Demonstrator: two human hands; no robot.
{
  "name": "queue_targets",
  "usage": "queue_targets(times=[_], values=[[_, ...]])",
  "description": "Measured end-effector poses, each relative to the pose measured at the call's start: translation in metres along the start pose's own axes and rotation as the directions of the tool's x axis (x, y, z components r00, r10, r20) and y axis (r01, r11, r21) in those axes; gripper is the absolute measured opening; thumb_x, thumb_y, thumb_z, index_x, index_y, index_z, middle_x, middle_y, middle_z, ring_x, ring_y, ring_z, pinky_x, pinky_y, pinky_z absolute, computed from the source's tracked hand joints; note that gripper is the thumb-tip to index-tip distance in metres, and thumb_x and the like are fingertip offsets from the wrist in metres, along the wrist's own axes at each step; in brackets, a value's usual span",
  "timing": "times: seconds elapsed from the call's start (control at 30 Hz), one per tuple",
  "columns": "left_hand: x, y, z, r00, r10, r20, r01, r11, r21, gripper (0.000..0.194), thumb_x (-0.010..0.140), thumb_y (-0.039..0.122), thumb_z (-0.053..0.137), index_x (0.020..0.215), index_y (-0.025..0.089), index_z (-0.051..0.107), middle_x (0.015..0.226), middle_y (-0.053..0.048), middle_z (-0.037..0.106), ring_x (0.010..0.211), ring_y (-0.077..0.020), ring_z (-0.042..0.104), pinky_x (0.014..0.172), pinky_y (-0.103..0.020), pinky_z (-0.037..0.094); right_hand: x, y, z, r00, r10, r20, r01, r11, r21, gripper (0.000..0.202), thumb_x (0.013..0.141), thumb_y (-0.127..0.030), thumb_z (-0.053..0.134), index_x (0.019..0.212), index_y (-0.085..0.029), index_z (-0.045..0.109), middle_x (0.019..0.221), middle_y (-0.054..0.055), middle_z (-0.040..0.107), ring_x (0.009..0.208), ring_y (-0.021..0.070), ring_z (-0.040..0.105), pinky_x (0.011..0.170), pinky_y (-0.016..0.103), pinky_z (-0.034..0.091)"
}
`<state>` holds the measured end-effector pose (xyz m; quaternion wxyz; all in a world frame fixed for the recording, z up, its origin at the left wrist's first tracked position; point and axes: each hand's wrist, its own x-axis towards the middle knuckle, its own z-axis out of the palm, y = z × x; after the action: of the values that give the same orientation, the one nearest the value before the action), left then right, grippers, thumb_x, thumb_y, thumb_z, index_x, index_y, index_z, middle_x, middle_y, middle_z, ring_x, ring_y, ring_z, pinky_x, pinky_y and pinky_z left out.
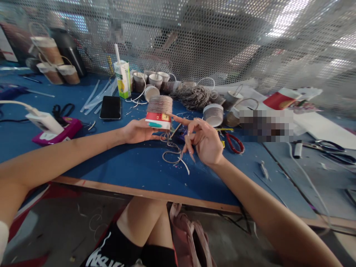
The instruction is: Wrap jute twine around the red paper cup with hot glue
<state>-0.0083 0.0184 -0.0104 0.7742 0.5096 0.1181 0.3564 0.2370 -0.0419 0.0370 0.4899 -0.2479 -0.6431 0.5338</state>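
My left hand (pixel 137 130) holds a red and white paper cup (pixel 158 120) from the side and below, above the blue table. Grey cord (pixel 159 105) is wound in close rows around the cup's upper part. A teal strip, perhaps a fingernail, shows against the cup's lower white band. My right hand (pixel 205 141) is just right of the cup, its index finger stretched to the cup's side and the other fingers apart and bent. Loose cord (pixel 171 161) hangs in loops below the cup, close to the right fingers; whether they touch it I cannot tell.
Behind the cup lie a cord heap (pixel 196 97) and several cord-wrapped cups. A juice carton (pixel 122 79) and phone (pixel 110 107) are back left, near a magenta power strip (pixel 66 130). Red-handled pliers (pixel 235 144) lie right. A perforated metal screen (pixel 194 40) stands behind the table.
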Motion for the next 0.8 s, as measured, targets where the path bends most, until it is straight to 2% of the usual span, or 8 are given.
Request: queue_targets(times=[0.13,0.2,0.27,0.33,0.4,0.5,0.67,0.8], values=[[0.000,0.002,0.001,1.000,-0.010,0.012,0.010,1.000,0.013,0.057,0.069,0.040,0.088,0.121,0.020,0.076,0.121,-0.013,0.079,0.122,-0.0332,0.069,0.106,-0.052,0.051,0.004,0.003,-0.005,0.982,-0.037,-0.185,0.031,0.999,-0.034,0.046,0.097,-0.056,0.059,0.065,-0.022,0.052,0.083,0.006,0.080,0.026,0.0052,0.037,0.030,0.026,0.046],[0.000,0.003,0.003,0.999,-0.018,0.026,0.018,1.000,0.019,0.058,0.069,0.040,0.088,0.121,0.020,0.076,0.121,-0.012,0.079,0.122,-0.0329,0.069,0.106,-0.052,0.051,0.005,0.003,-0.005,0.956,-0.123,-0.266,0.111,0.992,-0.057,0.046,0.095,-0.053,0.061,0.063,-0.022,0.051,0.078,0.005,0.080,0.026,0.0040,0.033,0.028,0.023,0.040],[0.000,0.003,0.003,0.999,-0.019,0.034,0.018,1.000,0.025,0.058,0.070,0.041,0.087,0.123,0.021,0.076,0.124,-0.012,0.078,0.124,-0.0333,0.068,0.107,-0.052,0.051,0.003,0.002,-0.002,0.941,-0.193,-0.278,0.180,0.981,-0.072,0.045,0.093,-0.053,0.064,0.064,-0.022,0.051,0.083,0.006,0.081,0.026,0.0031,0.033,0.027,0.022,0.037],[0.000,0.003,0.003,0.999,-0.018,0.037,0.016,0.999,0.048,0.060,0.071,0.042,0.086,0.126,0.020,0.075,0.129,-0.014,0.077,0.127,-0.0351,0.066,0.108,-0.054,0.050,-0.001,0.000,0.003,0.963,-0.190,-0.193,0.178,0.981,-0.079,0.043,0.092,-0.055,0.065,0.068,-0.022,0.053,0.094,0.008,0.083,0.028,0.0029,0.035,0.028,0.022,0.039],[0.001,0.002,0.001,0.999,-0.023,0.048,0.019,0.997,0.079,0.059,0.072,0.044,0.084,0.124,0.018,0.075,0.130,-0.017,0.076,0.128,-0.0375,0.066,0.109,-0.056,0.049,-0.006,-0.001,0.007,0.992,-0.117,-0.050,0.112,0.990,-0.091,0.042,0.094,-0.057,0.063,0.074,-0.021,0.056,0.105,0.010,0.083,0.031,0.0034,0.041,0.032,0.023,0.046],[0.001,0.000,-0.005,0.998,-0.017,0.060,0.013,0.998,0.068,0.054,0.073,0.048,0.083,0.118,0.018,0.077,0.124,-0.016,0.079,0.127,-0.0382,0.067,0.110,-0.058,0.048,-0.010,-0.001,0.010,0.995,-0.001,0.102,0.011,0.995,-0.103,0.039,0.097,-0.056,0.063,0.084,-0.020,0.059,0.114,0.010,0.082,0.038,0.0038,0.048,0.041,0.023,0.054],[-0.001,-0.002,-0.010,0.999,-0.032,0.022,0.031,0.999,0.041,0.057,0.071,0.043,0.090,0.121,0.022,0.075,0.119,-0.010,0.080,0.120,-0.0319,0.071,0.104,-0.048,0.052,-0.011,0.002,0.010,0.975,0.032,0.218,-0.018,0.998,-0.065,0.035,0.100,-0.054,0.061,0.092,-0.021,0.056,0.151,0.013,0.065,0.042,-0.0007,0.048,0.047,0.021,0.056],[-0.002,-0.003,-0.008,0.999,-0.029,-0.042,0.031,0.998,0.054,0.050,0.073,0.033,0.090,0.120,0.021,0.075,0.112,-0.009,0.081,0.105,-0.0243,0.074,0.090,-0.035,0.053,-0.011,0.002,0.011,0.968,0.067,0.243,-0.047,0.995,-0.085,0.034,0.101,-0.053,0.062,0.094,-0.021,0.055,0.150,0.015,0.065,0.045,0.0002,0.050,0.049,0.022,0.058]])
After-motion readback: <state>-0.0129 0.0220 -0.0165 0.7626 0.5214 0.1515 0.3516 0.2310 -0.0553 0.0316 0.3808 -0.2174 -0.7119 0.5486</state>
